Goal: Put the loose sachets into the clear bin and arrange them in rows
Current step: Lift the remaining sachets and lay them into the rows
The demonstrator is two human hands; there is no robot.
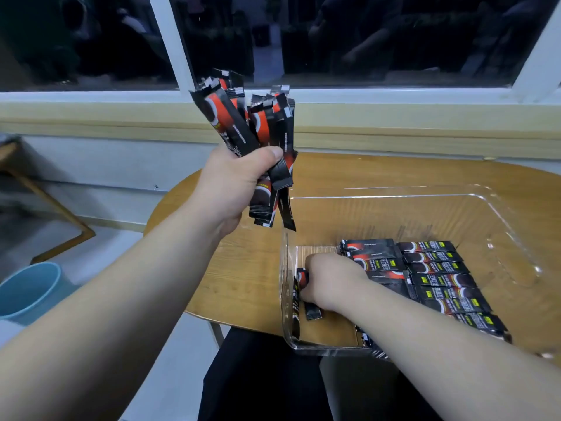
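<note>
Held a bundle of sachets [243,123] upright in the left hand [233,183], raised above the round wooden table [243,268] and just outside the left wall of the clear bin [394,196]. Clamped fingers and thumb round the middle of the bundle, with the black-and-red tops fanned out above the fist and the lower ends hanging below it, the lowest tip close over the bin's left rim.

Reached the right hand [328,279] down inside the bin at its left end, knuckles up, fingers curled round a single sachet [302,278] near the left wall. Could not make out whether that sachet touched the bin floor. Had the two hands well apart, one high and one low.

Saw a loose sachet [313,312] flat on the bin floor just below the right wrist, and a standing sachet [296,311] on edge against the left wall.

Found rows of sachets [437,278] laid flat in the bin to the right of the hand: two columns side by side, packed edge to edge, lengths running left to right, filling the near part of the bin and partly hidden under the right forearm.

Noted a pale blue bucket [27,290] on the floor, left of the table.
</note>
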